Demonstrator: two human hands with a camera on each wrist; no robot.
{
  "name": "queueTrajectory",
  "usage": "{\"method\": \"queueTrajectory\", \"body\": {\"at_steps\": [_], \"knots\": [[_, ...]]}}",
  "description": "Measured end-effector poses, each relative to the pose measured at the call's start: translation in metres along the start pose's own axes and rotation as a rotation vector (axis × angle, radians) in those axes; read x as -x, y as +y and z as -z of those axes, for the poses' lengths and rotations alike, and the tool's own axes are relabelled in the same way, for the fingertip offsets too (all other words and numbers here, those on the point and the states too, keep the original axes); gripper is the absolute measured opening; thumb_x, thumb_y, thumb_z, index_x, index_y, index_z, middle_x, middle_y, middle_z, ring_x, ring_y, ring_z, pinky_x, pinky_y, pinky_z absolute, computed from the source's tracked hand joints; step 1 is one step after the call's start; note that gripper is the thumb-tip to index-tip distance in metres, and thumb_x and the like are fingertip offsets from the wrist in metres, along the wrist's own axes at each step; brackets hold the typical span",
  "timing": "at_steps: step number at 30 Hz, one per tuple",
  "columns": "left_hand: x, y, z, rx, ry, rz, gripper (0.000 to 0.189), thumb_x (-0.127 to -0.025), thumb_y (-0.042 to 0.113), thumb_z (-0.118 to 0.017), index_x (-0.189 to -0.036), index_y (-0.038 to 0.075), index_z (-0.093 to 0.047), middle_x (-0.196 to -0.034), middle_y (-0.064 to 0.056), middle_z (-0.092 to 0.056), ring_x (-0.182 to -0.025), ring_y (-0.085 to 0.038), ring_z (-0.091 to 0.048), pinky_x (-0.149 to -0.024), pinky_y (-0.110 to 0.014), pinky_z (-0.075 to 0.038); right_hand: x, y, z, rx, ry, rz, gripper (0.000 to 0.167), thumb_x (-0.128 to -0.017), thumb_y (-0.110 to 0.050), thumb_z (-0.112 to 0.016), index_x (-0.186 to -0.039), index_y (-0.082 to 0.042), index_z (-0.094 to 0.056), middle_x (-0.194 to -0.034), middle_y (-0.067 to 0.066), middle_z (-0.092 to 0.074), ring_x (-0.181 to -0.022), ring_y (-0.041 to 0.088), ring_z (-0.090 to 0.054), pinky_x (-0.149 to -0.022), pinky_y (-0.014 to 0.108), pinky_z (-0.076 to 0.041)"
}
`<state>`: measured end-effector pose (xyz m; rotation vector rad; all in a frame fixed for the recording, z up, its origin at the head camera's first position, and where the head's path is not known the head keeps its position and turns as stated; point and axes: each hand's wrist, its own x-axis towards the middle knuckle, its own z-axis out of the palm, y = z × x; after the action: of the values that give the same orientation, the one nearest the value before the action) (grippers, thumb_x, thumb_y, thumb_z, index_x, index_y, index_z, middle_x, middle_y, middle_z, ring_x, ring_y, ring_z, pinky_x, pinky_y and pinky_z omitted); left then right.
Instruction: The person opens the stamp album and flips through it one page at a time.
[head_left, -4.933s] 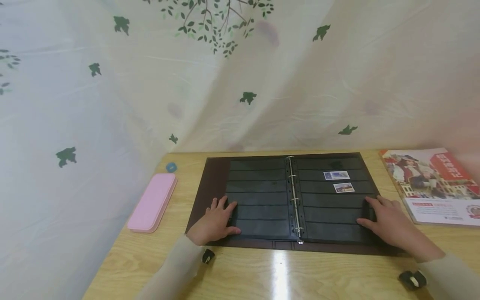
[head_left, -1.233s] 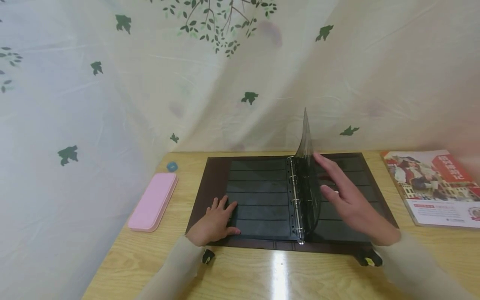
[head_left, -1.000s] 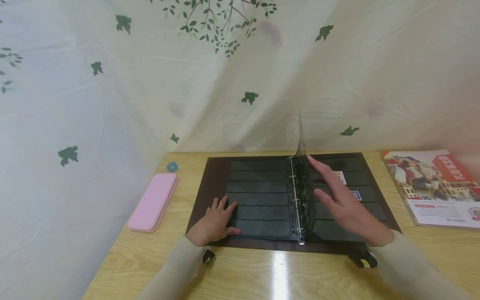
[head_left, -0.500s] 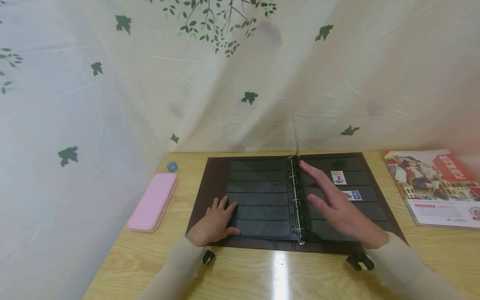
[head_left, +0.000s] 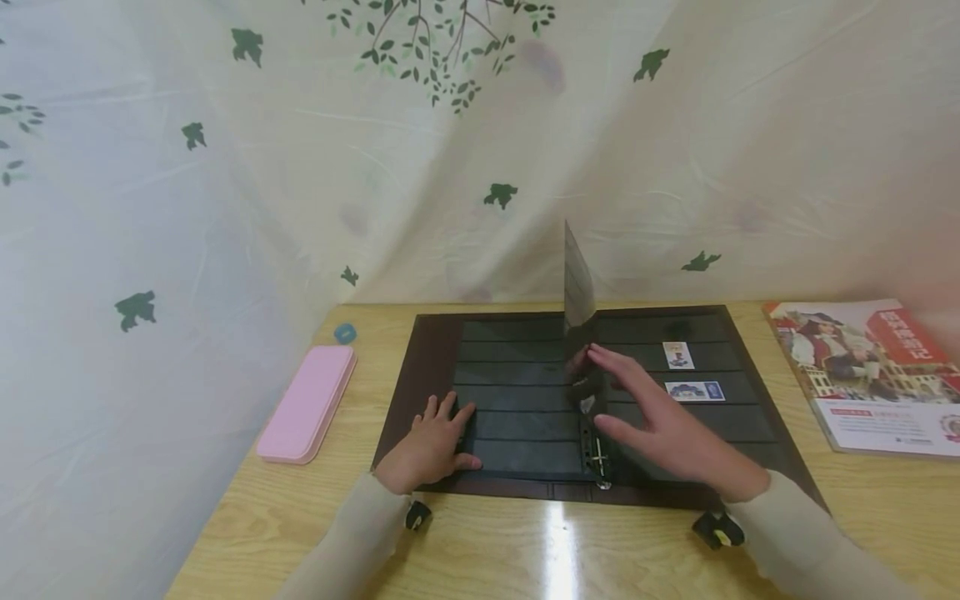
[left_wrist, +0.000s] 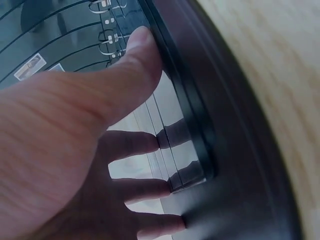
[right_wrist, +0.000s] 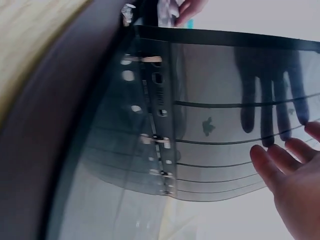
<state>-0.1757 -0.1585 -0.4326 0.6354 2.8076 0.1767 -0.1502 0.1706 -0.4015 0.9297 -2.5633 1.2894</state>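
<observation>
An open stamp album (head_left: 517,425) with black strip-pocket pages and metal rings lies on the table. My left hand (head_left: 423,446) rests spread on its left page, with the thumb (left_wrist: 142,50) near the lower edge. One dark, see-through page (head_left: 579,287) stands up from the rings, leaning slightly left. Against its right face are the fingertips of my right hand (head_left: 660,429), fingers extended. In the right wrist view these fingers (right_wrist: 265,162) meet their reflection on the page. Two stamps, one upright (head_left: 678,356) and one wide (head_left: 696,392), show on the right page.
A pink case (head_left: 307,404) lies left of the album, with a small blue object (head_left: 345,333) behind it. To the right is an illustrated book (head_left: 862,367). A patterned curtain (head_left: 450,208) hangs along the table's back edge.
My right hand has moved left from the right page's edge, swinging that page upright and past the rings. A different pair of stamps now shows beneath. My left hand has stayed put.
</observation>
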Motion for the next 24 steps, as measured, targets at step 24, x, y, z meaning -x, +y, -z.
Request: {"method": "queueTrajectory", "body": {"at_steps": [24], "knots": [[0.001, -0.016, -0.001, -0.079, 0.081, -0.085, 0.071, -0.085, 0.052, -0.063, -0.138, 0.007, -0.047, -0.144, -0.019, -0.033, -0.127, -0.039, -0.032, -0.091, -0.057, -0.033, 0.01, 0.018, -0.017, 0.102, -0.243, -0.102, 0.066, -0.082, -0.044, -0.072, -0.14, -0.023, -0.048, -0.152, -0.001, -0.028, -0.136, 0.031, -0.023, -0.096, 0.057, -0.034]]}}
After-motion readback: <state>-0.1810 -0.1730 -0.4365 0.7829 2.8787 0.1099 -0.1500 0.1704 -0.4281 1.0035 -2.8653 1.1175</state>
